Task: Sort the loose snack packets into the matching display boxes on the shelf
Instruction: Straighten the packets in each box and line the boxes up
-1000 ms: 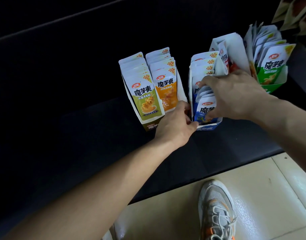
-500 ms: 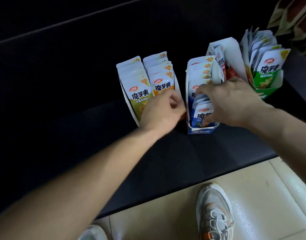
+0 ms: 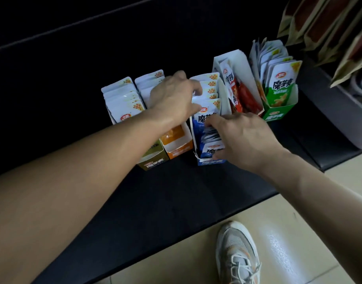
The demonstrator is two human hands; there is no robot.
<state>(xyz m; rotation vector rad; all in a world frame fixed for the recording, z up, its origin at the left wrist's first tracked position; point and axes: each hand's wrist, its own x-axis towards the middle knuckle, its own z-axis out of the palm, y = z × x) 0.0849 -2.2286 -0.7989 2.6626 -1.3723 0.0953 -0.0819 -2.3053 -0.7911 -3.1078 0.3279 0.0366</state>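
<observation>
Head view: five display boxes stand in a row on the dark shelf (image 3: 176, 201). The blue packets (image 3: 206, 111) sit in the blue box (image 3: 211, 161), the middle one. The left hand (image 3: 174, 97) reaches across the orange box (image 3: 180, 149), hiding most of its packets, with fingers bent over the tops of the rear blue packets. The right hand (image 3: 237, 138) curls down into the front of the same box, thumb and fingers pinching the leaning front packets. The olive box (image 3: 153, 163) stands leftmost; the red box (image 3: 240, 64) and green box (image 3: 278, 115) stand to the right. Brown bags (image 3: 319, 27) hang at top right. A shoe (image 3: 235, 253) rests on the tiled floor (image 3: 299, 232).
</observation>
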